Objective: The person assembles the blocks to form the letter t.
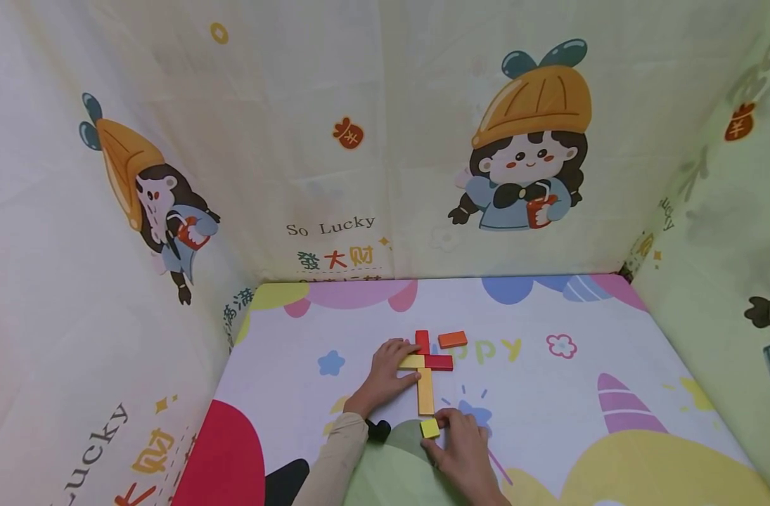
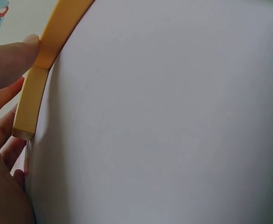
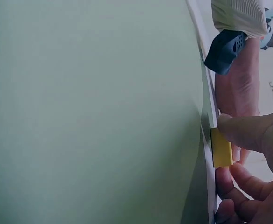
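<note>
On the tabletop, wooden blocks form a cross. A red block (image 1: 422,340) points away at the top, and a second red block (image 1: 440,363) makes the right arm. A pale yellow block (image 1: 412,362) is the left arm, with a long orange-yellow block (image 1: 425,393) below. My left hand (image 1: 383,374) rests beside the cross, its thumb touching the blocks where the yellow pieces meet and its fingers reaching to the upper red block. Just below the long block, my right hand (image 1: 463,448) pinches a small yellow cube (image 1: 430,429) between thumb and finger.
A loose orange block (image 1: 453,340) lies to the right of the upper red block. Printed cloth covers the table (image 1: 517,393), and cloth walls (image 1: 410,169) stand at the back and both sides. A dark wrist device (image 3: 225,51) sits at the left sleeve cuff.
</note>
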Demonstrator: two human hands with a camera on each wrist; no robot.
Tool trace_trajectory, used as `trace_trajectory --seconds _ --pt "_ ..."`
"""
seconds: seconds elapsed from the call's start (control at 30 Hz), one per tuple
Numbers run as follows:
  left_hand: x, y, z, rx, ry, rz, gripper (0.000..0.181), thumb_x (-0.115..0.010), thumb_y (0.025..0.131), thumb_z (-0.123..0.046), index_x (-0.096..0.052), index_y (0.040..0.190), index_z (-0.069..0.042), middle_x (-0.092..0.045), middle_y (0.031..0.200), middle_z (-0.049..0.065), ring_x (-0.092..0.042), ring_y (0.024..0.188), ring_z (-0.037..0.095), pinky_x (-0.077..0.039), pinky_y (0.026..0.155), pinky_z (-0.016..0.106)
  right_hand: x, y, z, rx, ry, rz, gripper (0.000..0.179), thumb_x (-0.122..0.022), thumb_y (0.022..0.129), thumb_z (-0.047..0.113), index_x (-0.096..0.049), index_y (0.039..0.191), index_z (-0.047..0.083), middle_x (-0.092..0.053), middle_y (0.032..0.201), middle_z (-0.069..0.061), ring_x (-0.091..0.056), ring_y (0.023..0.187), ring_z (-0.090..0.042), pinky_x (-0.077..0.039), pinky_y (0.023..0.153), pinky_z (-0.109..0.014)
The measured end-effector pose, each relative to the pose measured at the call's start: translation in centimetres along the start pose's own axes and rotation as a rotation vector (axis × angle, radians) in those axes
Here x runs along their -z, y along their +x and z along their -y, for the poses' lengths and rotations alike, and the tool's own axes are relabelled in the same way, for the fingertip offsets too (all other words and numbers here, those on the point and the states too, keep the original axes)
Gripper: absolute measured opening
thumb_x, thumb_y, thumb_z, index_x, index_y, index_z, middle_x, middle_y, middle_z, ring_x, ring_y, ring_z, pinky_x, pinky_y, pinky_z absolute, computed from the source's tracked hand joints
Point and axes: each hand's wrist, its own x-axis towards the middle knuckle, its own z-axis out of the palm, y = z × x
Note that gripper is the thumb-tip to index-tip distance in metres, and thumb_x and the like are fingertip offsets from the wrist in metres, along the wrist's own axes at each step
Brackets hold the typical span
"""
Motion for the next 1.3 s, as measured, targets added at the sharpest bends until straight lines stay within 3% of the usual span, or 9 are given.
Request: trace_trajectory --seconds 0.73,1.1,1.3 --pt "-0.24 0.04 0.18 0.009 0.000 0.001 0.060 -0.070 0.096 -0.038 -0.054 0.151 -0.021 -0.052 0.153 0.013 -0.037 0.149 0.035 -0.029 0.120 0.065 -0.01 0.18 0.09 -0.034 0.025 0.032 0.046 -0.090 0.078 0.029 -0.063 0.113 0.016 -0.063 0.100 0.006 -0.051 0.095 -0.016 -0.032 0.081 -0.037" --pt "-0.17 0.15 0.28 0.010 0.012 0.011 0.060 -0.070 0.097 -0.040 -0.053 0.152 -0.022 -0.051 0.155 0.012 -0.037 0.150 0.035 -0.029 0.120 0.065 -0.10 -0.16 -0.13 0.014 0.069 -0.053 0.045 -0.093 0.075 0.023 -0.062 0.107 0.015 -0.063 0.095 0.007 -0.051 0.091 -0.015 -0.030 0.079 -0.033" --pt "-0.32 0.18 0.39 0.009 0.031 0.003 0.061 -0.071 0.096 -0.040 -0.053 0.151 -0.022 -0.053 0.153 0.012 -0.039 0.148 0.034 -0.031 0.119 0.065 0.09 -0.14 -0.15 0.014 0.070 -0.040 0.045 -0.093 0.076 0.024 -0.061 0.106 0.015 -0.060 0.094 0.008 -0.049 0.089 -0.014 -0.031 0.078 -0.033"
